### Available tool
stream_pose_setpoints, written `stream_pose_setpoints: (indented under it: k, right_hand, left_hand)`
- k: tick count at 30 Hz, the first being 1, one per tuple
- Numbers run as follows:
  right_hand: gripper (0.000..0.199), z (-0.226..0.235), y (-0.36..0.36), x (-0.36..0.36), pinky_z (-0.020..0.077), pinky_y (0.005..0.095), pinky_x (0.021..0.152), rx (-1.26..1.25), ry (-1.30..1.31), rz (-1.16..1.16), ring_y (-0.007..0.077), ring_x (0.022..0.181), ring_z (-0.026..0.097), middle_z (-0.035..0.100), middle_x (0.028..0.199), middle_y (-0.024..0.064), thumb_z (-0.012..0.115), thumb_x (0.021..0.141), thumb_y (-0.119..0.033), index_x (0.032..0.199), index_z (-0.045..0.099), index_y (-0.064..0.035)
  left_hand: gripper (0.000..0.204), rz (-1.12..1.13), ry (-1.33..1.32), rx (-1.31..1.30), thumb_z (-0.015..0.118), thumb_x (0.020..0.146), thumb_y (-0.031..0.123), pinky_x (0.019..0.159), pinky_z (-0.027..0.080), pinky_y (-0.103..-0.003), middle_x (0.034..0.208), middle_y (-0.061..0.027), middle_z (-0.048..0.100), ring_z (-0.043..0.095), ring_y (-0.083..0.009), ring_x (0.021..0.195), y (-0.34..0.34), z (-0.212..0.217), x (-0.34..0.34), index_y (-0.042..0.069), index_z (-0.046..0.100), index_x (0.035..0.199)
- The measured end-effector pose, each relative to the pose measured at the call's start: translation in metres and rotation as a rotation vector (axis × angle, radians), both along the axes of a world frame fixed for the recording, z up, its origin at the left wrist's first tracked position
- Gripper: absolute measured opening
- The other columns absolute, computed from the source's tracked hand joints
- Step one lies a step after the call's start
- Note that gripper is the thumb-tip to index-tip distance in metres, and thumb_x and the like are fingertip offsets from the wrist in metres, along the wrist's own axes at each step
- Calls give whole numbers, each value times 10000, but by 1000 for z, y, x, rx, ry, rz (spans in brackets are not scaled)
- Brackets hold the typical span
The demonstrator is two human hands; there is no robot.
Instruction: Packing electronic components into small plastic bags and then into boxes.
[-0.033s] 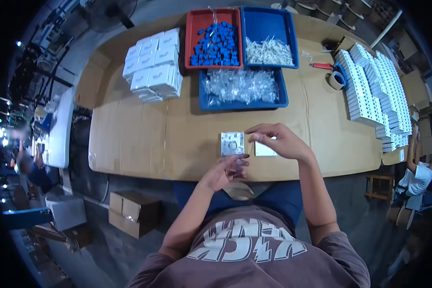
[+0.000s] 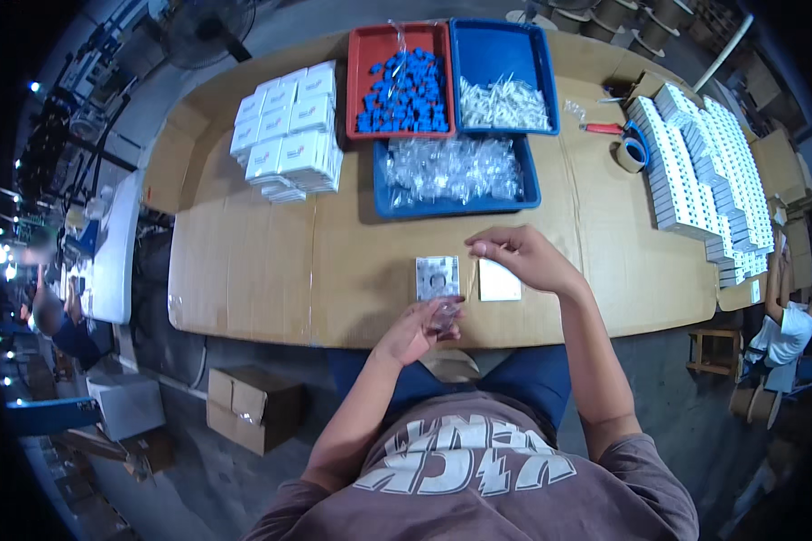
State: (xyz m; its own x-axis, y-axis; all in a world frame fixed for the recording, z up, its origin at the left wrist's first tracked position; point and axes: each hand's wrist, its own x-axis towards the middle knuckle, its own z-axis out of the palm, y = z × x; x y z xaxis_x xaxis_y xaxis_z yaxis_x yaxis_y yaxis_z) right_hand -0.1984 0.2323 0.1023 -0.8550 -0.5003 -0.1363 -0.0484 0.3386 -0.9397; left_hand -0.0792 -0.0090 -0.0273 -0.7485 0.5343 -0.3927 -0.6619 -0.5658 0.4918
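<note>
My left hand [image 2: 415, 331] is at the table's near edge, its fingers curled round a small clear plastic piece [image 2: 445, 316], perhaps a little bag. Just beyond those fingers lies a square white-and-grey piece [image 2: 437, 278] with a round mark or opening in its middle. My right hand [image 2: 528, 259] hovers over the far edge of a flat white square [image 2: 500, 283], thumb and forefinger pinched together. Whatever that pinch holds is too small to make out. A narrow strip of cardboard shows between the two squares.
At the back stand a red tray [image 2: 354, 81] of blue parts, a blue tray [image 2: 501, 54] of white slim pieces and another blue tray [image 2: 456, 210] of clear bags. White boxes [image 2: 284, 131] are stacked left, more boxes [image 2: 695, 171] right. Red-handled pliers [image 2: 602, 128] lie near a tape roll [image 2: 632, 155].
My right thumb and fingers have drawn closer into a pinch, and the hand has shifted slightly off the white square. My left hand still holds the clear piece. The whole view has tilted slightly.
</note>
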Motion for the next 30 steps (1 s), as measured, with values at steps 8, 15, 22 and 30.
stream_pose_setpoints:
  k: [8, 15, 22, 30]
  right_hand:
    - [149, -58, -12, -207, 526, 326, 685, 59, 385, -423, 176, 731, 698, 746, 825, 107, 679, 894, -103, 983, 761, -16]
    - [227, -90, -34, -332, 552, 476, 836, 537, 827, -522, 355, 971, 692, 726, 1054, 124, 654, 867, -165, 1060, 755, -101]
    - [248, -111, -33, -374, 510, 523, 907, 632, 897, -476, 331, 1086, 632, 687, 1103, 97, 698, 845, -189, 1068, 767, -109]
    - [168, -94, -34, -370, 531, 490, 859, 569, 917, -508, 332, 1003, 656, 696, 992, 96, 680, 887, -193, 989, 774, -97]
  left_hand:
    - [612, -120, 84, 403, 682, 953, 481, 873, 586, -458, 1033, -143, 696, 693, -238, 862, -66, -102, -5, -59, 627, 1236]
    - [513, -105, 61, 379, 652, 971, 456, 819, 553, -433, 956, -105, 658, 611, -193, 751, -55, -80, -24, -14, 655, 1176]
    - [548, -107, -62, 362, 647, 966, 486, 810, 590, -415, 959, -112, 670, 637, -182, 725, -57, -86, -23, -25, 639, 1163]
    - [583, -137, -84, 384, 680, 946, 491, 850, 582, -419, 996, -113, 686, 659, -181, 740, -59, -84, -24, -24, 631, 1214]
